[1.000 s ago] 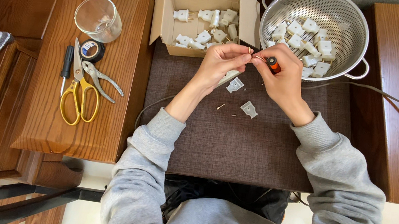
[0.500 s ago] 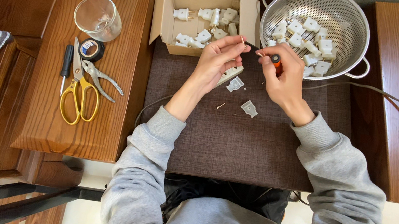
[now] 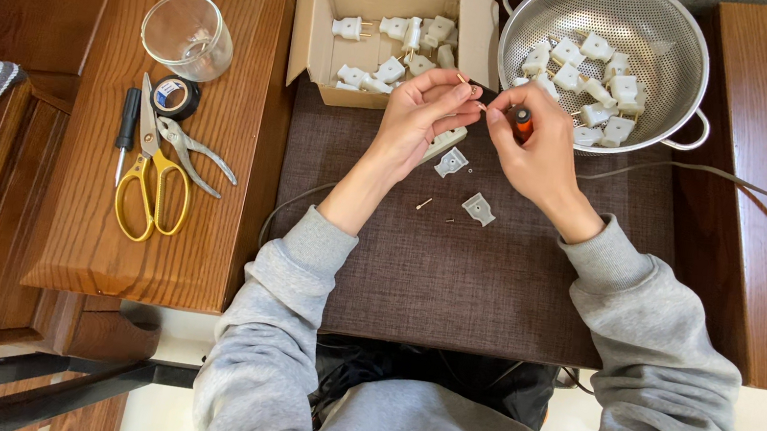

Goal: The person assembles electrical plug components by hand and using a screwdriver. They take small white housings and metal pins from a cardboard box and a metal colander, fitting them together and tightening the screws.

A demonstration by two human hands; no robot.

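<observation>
On the dark mat (image 3: pixel 455 274), a metal colander (image 3: pixel 682 47) of white plugs sits at the far right corner beside an open cardboard box (image 3: pixel 333 1). The left hand (image 3: pixel 421 117) pinches a thin wire (image 3: pixel 468 82); the right hand (image 3: pixel 532 151) grips an orange-handled screwdriver (image 3: pixel 520 122), near the far edge.

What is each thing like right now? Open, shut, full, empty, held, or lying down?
Box: flaps open, white plugs inside.
Colander: upright, partly filled with white plugs.
Glass: on its side, empty.
Scissors: shut, lying flat.
Pliers: lying flat, handles apart.
Black screwdriver: lying flat, untouched.
Tape roll: lying flat.
Orange screwdriver: held in right hand.
Left hand: pinching a small part.
Plug covers: loose on mat.
</observation>
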